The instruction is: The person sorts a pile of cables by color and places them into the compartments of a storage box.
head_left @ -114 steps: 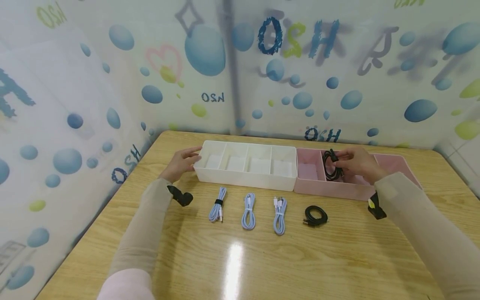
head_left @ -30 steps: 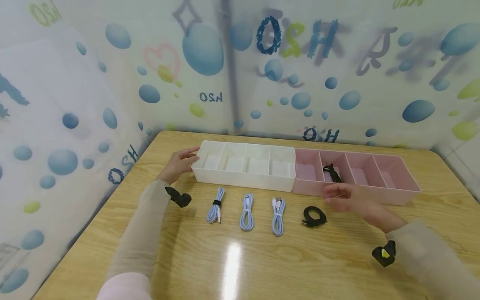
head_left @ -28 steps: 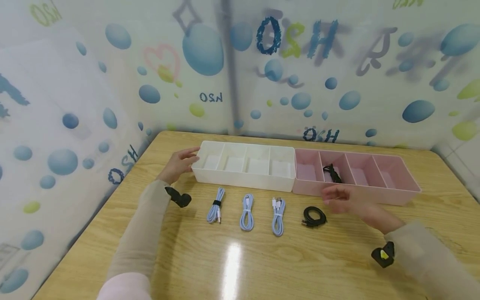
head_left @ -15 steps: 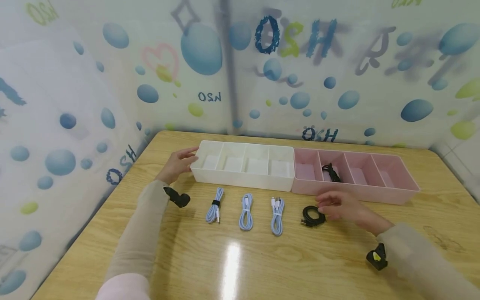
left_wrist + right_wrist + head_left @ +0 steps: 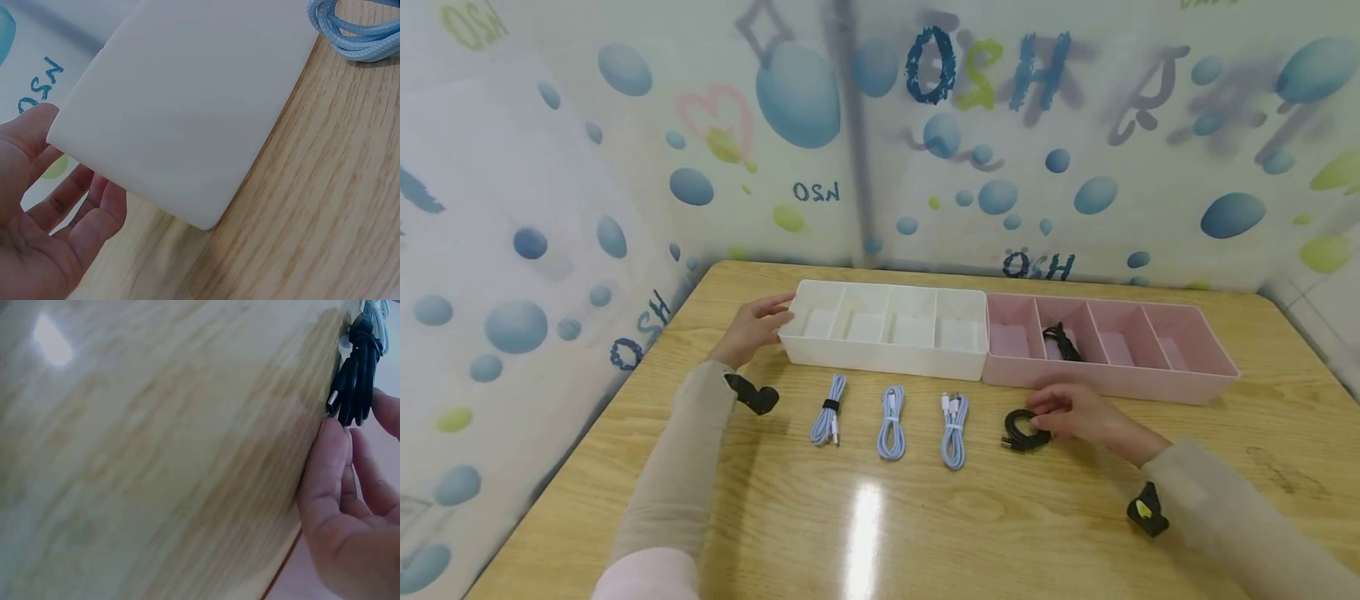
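Observation:
My right hand (image 5: 1078, 417) is at the right side of a coiled black cable (image 5: 1022, 432) lying on the table. In the right wrist view the thumb and a finger stand on either side of the black cable's near end, fingertips right at it. My left hand (image 5: 754, 327) rests at the left end of a white divided box (image 5: 887, 358); in the left wrist view its fingers (image 5: 103, 209) lie loosely along the box's end wall. A pink divided box (image 5: 1105, 379) adjoins the white one on the right, with another black cable (image 5: 1062, 343) in its second compartment.
Three pale blue cables, the left one (image 5: 829, 412) with a black strap, the middle one (image 5: 891, 425) and the right one (image 5: 954, 429), lie in a row before the white box. The wooden table (image 5: 925, 533) meets a patterned wall (image 5: 880, 167) at the back.
Earlier my right hand held a black cable in the pink box's second compartment. It has let that cable go and come forward and down to the coiled one on the table. The left hand stays put.

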{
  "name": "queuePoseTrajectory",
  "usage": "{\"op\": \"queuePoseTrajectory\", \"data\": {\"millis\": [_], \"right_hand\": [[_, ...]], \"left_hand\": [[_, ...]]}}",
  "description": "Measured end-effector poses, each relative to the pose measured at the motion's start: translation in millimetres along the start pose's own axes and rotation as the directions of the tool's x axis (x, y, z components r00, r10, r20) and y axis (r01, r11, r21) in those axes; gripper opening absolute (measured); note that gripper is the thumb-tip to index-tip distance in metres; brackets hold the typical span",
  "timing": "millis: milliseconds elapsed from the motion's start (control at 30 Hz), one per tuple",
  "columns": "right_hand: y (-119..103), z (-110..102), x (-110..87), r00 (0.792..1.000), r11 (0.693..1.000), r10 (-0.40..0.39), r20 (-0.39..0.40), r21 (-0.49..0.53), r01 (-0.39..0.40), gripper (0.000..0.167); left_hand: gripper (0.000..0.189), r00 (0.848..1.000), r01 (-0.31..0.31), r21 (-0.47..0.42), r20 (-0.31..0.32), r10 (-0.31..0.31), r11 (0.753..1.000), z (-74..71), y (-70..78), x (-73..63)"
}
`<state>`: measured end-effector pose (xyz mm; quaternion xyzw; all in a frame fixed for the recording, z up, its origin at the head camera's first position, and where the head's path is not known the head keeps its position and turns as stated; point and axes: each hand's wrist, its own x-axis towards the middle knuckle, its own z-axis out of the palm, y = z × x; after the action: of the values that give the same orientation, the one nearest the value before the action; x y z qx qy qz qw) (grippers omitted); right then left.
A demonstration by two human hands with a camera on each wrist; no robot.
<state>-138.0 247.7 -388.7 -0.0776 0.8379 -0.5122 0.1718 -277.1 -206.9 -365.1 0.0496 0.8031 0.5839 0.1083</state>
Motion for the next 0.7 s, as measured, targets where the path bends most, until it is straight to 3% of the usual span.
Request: {"op": "queuePoseTrajectory", "data": {"millis": [367,700], "right_hand": [[0.5,3.9,5.0,0.998,0.997,-0.056,0.003,-0.054,0.056,0.032],[-1.0,7.4,4.6,0.998,0.996,-0.044,-0.037,-0.085,0.040,0.028]], "left_hand": [[0.047,1.000,0.019,0.044,-0.004,-0.019,0.999,-0.9,0.0,0.1],[0.048,1.000,0.000,0.021,0.028,-0.001,1.000,-0.2,2.7,-1.0]]}}
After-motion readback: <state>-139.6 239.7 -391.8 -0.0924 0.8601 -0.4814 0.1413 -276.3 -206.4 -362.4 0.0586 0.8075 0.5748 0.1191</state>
